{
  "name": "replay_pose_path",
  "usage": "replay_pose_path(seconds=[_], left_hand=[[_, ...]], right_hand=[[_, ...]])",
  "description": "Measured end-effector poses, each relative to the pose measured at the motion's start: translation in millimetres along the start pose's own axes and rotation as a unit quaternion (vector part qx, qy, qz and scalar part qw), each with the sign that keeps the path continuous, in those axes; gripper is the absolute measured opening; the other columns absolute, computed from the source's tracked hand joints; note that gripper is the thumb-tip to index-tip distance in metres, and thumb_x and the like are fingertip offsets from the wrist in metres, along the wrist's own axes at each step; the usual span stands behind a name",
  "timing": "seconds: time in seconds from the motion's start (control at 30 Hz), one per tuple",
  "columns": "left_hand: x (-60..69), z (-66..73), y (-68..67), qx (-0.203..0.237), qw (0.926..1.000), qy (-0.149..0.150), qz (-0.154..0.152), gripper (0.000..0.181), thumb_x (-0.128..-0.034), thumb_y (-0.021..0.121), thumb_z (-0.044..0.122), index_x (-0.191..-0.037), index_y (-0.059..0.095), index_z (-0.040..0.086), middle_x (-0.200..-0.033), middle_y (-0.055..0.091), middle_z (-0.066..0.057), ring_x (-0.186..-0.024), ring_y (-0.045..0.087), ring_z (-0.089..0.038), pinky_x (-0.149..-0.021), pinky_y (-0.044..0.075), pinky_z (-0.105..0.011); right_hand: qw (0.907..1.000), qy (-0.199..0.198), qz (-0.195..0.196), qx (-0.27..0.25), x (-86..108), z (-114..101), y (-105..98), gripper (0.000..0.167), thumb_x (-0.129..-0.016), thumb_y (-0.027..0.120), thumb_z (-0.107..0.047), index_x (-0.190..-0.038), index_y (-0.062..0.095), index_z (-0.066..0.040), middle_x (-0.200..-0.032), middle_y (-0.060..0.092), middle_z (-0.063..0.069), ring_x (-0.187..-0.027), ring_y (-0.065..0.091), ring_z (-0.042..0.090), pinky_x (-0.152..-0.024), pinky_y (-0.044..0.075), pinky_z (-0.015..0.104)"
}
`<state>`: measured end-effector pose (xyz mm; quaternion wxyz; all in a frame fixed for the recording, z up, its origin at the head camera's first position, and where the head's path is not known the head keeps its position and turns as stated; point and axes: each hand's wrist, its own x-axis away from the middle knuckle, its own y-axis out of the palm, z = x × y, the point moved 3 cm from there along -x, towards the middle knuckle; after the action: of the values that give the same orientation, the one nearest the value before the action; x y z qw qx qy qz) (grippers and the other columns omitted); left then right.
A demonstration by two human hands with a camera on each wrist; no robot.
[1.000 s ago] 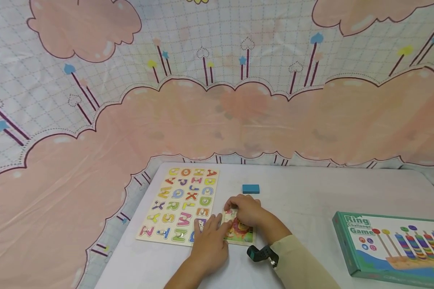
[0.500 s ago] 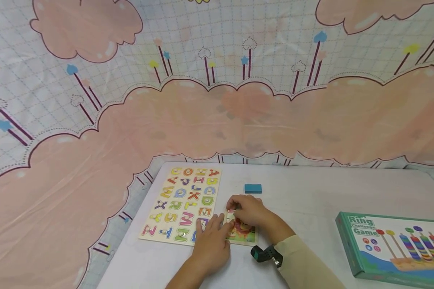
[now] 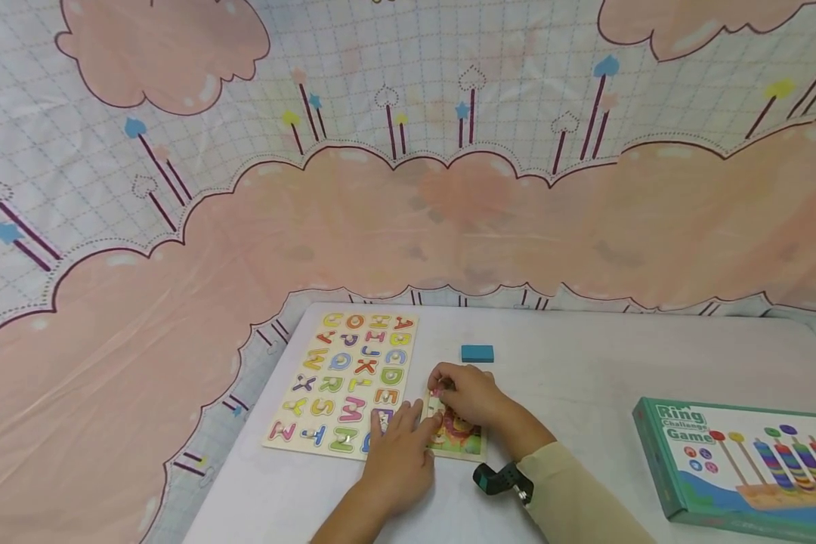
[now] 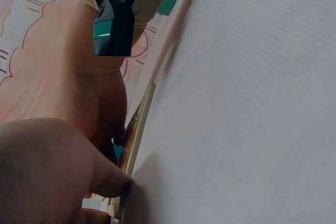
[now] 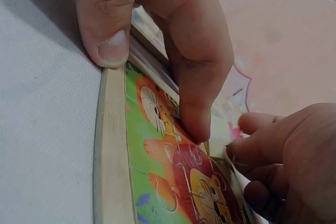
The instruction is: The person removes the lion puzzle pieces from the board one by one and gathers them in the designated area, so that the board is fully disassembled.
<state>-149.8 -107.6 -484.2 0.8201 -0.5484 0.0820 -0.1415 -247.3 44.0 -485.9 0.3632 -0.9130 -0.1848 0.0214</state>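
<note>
A small lion jigsaw puzzle (image 3: 464, 447) in a wooden frame lies on the white table, partly covered by both hands. Spread over its left side is my left hand (image 3: 396, 465), its other fingers resting on the alphabet board (image 3: 333, 404) alongside. The right wrist view has the left thumb (image 5: 113, 48) against the frame's near edge and another finger bent down onto the picture. My right hand (image 3: 474, 397) reaches across the puzzle's far side. Its thumb and fingers pinch a thin pale puzzle piece (image 5: 229, 155) at the puzzle's far left part; the fingers hide most of that piece.
Just beyond the right hand lies a blue block (image 3: 477, 353). A green "Ring Challenge Game" box (image 3: 748, 468) takes up the table's right side. Behind the table hangs a printed pink cloud curtain (image 3: 381, 227). A black band (image 3: 503, 480) is on the right wrist.
My right fingers shift slightly at the puzzle's far left corner, showing a bit more pink there. The left hand keeps its place. The head view has drifted a little.
</note>
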Motion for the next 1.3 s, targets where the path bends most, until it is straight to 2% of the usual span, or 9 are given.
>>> replay_pose_path(seconds=[0.03, 0.1, 0.17, 0.27, 0.4, 0.63, 0.83, 1.2, 1.3], left_hand=[[-0.3, -0.3, 0.6, -0.001, 1.0, 0.001, 0.001, 0.051, -0.097, 0.063, 0.013, -0.148, 0.064, 0.017, -0.165, 0.044, -0.018, -0.155, 0.034, -0.044, -0.12, 0.006, -0.081], [0.0, 0.6, -0.1, -0.003, 1.0, -0.001, 0.0, 0.051, -0.0972, 0.063, 0.013, -0.149, 0.064, 0.017, -0.165, 0.044, -0.018, -0.156, 0.034, -0.043, -0.12, 0.006, -0.08], [0.2, 1.8, -0.9, -0.006, 1.0, -0.002, -0.002, 0.052, -0.0971, 0.063, 0.014, -0.149, 0.063, 0.018, -0.166, 0.044, -0.017, -0.156, 0.034, -0.042, -0.121, 0.006, -0.08], [0.1, 3.0, -1.1, -0.012, 0.9999, 0.0, -0.001, 0.053, -0.0966, 0.064, 0.014, -0.149, 0.063, 0.018, -0.166, 0.044, -0.017, -0.156, 0.034, -0.042, -0.12, 0.007, -0.08], [0.3, 2.6, 0.5, -0.013, 0.9999, 0.006, 0.007, 0.053, -0.0966, 0.063, 0.015, -0.149, 0.063, 0.018, -0.165, 0.044, -0.018, -0.155, 0.035, -0.043, -0.12, 0.008, -0.08], [0.5, 3.6, -0.1, -0.016, 0.9999, 0.004, 0.0, 0.054, -0.0975, 0.063, 0.016, -0.151, 0.061, 0.019, -0.167, 0.042, -0.019, -0.156, 0.033, -0.043, -0.121, 0.007, -0.079], [0.8, 4.4, -0.6, -0.011, 0.9999, 0.005, 0.002, 0.053, -0.0978, 0.064, 0.015, -0.151, 0.061, 0.018, -0.166, 0.042, -0.019, -0.156, 0.033, -0.043, -0.121, 0.006, -0.079], [-0.3, 0.3, 1.9, 0.003, 0.9999, 0.003, 0.011, 0.053, -0.0961, 0.063, 0.013, -0.149, 0.063, 0.016, -0.165, 0.044, -0.02, -0.155, 0.034, -0.045, -0.12, 0.006, -0.081], [-0.8, 2.1, 1.2, 0.007, 0.9999, 0.0, 0.009, 0.053, -0.0954, 0.062, 0.011, -0.148, 0.063, 0.014, -0.165, 0.044, -0.021, -0.155, 0.034, -0.045, -0.123, 0.006, -0.077]], right_hand=[[1.0, 0.002, 0.001, -0.006, -0.1, 0.1, -0.3, 0.018, -0.1, 0.069, -0.01, -0.1, 0.069, -0.029, -0.096, 0.069, -0.008, -0.097, 0.058, 0.019, -0.1, 0.035, 0.057], [0.9994, 0.014, 0.0, -0.031, 0.2, 0.6, -1.2, 0.018, -0.099, 0.069, -0.01, -0.101, 0.069, -0.028, -0.095, 0.067, -0.007, -0.092, 0.059, 0.019, -0.094, 0.044, 0.052], [0.9977, 0.024, -0.002, -0.064, 1.2, 0.6, -3.1, 0.017, -0.099, 0.069, -0.009, -0.102, 0.07, -0.026, -0.096, 0.066, -0.004, -0.09, 0.059, 0.02, -0.085, 0.049, 0.044], [0.9918, 0.037, -0.006, -0.122, 4.2, -0.1, -7.0, 0.016, -0.099, 0.067, -0.007, -0.105, 0.071, -0.021, -0.101, 0.065, 0.002, -0.09, 0.061, 0.022, -0.073, 0.056, 0.035], [0.9867, 0.041, -0.005, -0.157, 6.5, 0.9, -12.7, 0.013, -0.1, 0.067, -0.007, -0.107, 0.072, -0.017, -0.103, 0.065, 0.005, -0.092, 0.062, 0.024, -0.075, 0.058, 0.032], [0.9878, 0.041, 0.007, -0.15, 8.9, 10.1, -26.9, 0.01, -0.101, 0.067, -0.008, -0.106, 0.073, -0.015, -0.099, 0.064, 0.004, -0.094, 0.059, 0.023, -0.077, 0.056, 0.031], [0.9904, 0.031, -0.002, -0.135, 13.7, 16.6, -39.5, 0.008, -0.101, 0.066, -0.006, -0.105, 0.072, -0.011, -0.097, 0.064, 0.004, -0.094, 0.057, 0.022, -0.077, 0.052, 0.032], [0.9927, 0.039, 0.009, -0.113, 23.3, 36.3, -54.6, 0.009, -0.102, 0.067, -0.006, -0.106, 0.073, -0.012, -0.098, 0.063, 0.004, -0.097, 0.056, 0.024, -0.079, 0.049, 0.033], [0.9934, 0.046, 0.009, -0.105, 26.7, 41.8, -58.8, 0.01, -0.102, 0.067, -0.006, -0.107, 0.073, -0.012, -0.099, 0.063, 0.004, -0.098, 0.056, 0.024, -0.08, 0.049, 0.033]])
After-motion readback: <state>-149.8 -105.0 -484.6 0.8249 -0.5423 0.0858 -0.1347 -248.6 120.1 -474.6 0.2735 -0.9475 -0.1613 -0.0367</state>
